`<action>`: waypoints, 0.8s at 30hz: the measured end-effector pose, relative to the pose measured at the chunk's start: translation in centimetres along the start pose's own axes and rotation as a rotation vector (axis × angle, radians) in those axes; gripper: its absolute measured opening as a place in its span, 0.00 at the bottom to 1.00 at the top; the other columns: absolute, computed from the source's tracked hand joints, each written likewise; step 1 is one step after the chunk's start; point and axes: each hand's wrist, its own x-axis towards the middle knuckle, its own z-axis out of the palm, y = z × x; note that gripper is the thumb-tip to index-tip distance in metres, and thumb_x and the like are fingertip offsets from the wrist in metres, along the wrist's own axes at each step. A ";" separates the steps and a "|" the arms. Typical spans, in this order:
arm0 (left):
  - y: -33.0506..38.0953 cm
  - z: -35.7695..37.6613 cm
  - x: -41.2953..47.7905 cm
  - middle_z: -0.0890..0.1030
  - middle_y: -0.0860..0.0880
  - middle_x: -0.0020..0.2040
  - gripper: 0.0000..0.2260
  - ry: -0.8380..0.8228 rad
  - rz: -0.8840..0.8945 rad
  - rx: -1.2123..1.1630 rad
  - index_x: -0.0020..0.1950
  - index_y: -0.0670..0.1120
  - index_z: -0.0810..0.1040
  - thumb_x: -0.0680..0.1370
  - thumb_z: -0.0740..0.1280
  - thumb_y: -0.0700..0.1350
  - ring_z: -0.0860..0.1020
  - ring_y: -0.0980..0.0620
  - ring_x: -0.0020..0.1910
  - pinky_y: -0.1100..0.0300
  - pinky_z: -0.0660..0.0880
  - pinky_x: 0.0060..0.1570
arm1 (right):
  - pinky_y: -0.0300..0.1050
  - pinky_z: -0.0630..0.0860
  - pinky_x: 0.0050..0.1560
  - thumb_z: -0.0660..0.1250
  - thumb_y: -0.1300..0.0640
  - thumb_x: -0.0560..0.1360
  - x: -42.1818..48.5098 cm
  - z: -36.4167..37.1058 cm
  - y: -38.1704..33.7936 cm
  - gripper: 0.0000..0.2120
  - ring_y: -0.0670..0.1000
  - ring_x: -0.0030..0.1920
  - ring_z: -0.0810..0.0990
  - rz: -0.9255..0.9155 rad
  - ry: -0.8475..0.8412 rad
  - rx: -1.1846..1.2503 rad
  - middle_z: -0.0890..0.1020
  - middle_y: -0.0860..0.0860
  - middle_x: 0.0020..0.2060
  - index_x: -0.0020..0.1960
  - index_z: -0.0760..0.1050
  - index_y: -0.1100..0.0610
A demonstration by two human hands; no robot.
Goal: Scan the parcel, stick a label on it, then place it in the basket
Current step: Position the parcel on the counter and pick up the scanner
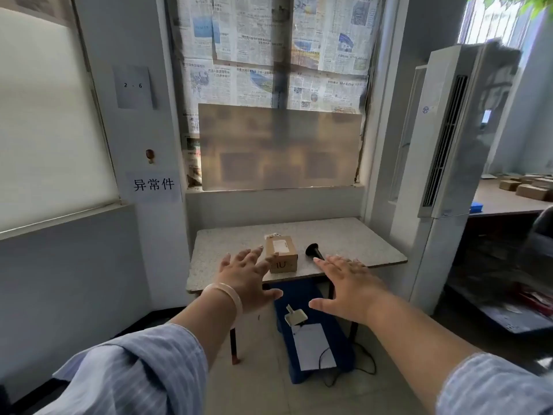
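A small brown cardboard parcel (281, 253) with a white label on top sits near the front edge of a speckled table (344, 235). A black scanner stand (314, 251) rests just right of it. My left hand (244, 278) is stretched out with fingers spread, its tips beside the parcel's left face, holding nothing. My right hand (348, 284) is also spread flat and empty, in front of the scanner stand. On a blue stool (332, 330) below the table lie a white handheld scanner (294, 316) and a white label sheet (314, 345).
A tall white air conditioner (443, 139) stands to the right of the table. Behind it a desk (502, 202) carries several brown boxes. A newspaper-covered window (275, 55) rises behind the table. A black cable (363, 366) trails on the floor by the stool.
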 end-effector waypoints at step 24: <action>-4.1 13.5 32.4 0.49 0.52 0.79 0.34 -0.174 -0.170 -0.073 0.76 0.60 0.46 0.74 0.56 0.67 0.48 0.48 0.77 0.45 0.47 0.74 | 0.50 0.45 0.76 0.58 0.33 0.74 33.8 9.5 15.5 0.41 0.50 0.78 0.46 -0.038 -0.210 0.102 0.47 0.49 0.79 0.79 0.43 0.45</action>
